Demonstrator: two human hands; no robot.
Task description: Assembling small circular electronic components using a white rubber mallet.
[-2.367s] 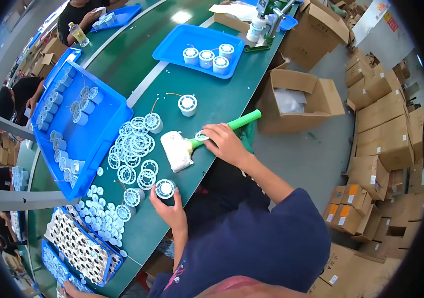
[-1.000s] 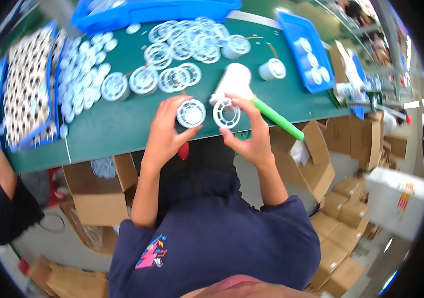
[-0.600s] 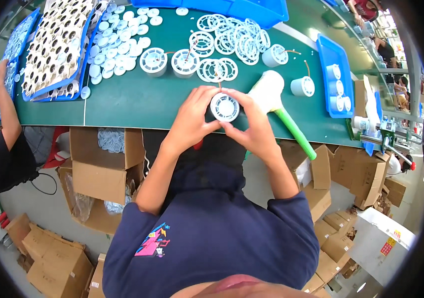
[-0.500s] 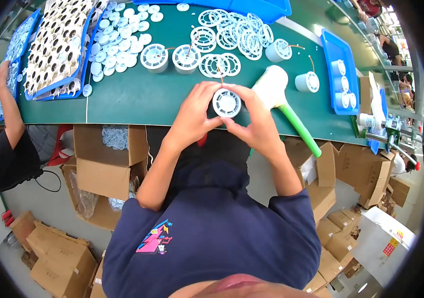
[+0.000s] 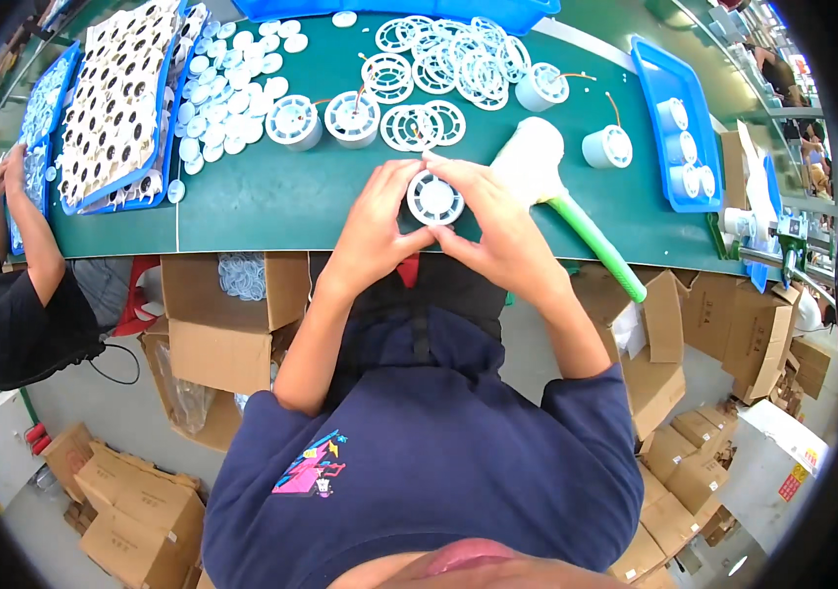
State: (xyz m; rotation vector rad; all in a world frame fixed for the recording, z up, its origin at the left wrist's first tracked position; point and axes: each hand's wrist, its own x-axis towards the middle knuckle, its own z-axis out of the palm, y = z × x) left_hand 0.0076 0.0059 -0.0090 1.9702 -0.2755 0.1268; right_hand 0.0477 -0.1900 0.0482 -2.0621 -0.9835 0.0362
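A white round cylindrical part [image 5: 435, 199] with a slotted, spoked top sits between my two hands at the front edge of the green table. My left hand [image 5: 377, 226] curls around its left side, thumb at the lower rim. From the right, my right hand [image 5: 490, 221] closes around it, its forefinger across the far side and its thumb near the bottom rim. Just right of my right hand lies a mallet with a white head [image 5: 531, 157] and a green handle [image 5: 597, 245]. Beyond my fingertips are loose white spoked rings [image 5: 409, 128] and two similar cylinders [image 5: 352, 118] with copper-coloured wires.
White discs [image 5: 227, 93] lie scattered at left beside a stacked tray of black-holed parts [image 5: 114, 98]. More wired cylinders [image 5: 606, 147] stand at right, near a blue tray [image 5: 679, 191] holding several. Open cardboard boxes [image 5: 219, 344] stand below the edge. Another person's arm [image 5: 38, 231] reaches in at far left.
The view has shifted slightly. Both hands stay around the cylinder; my right forefinger reaches further across its far side, and the wire seen there before no longer shows.
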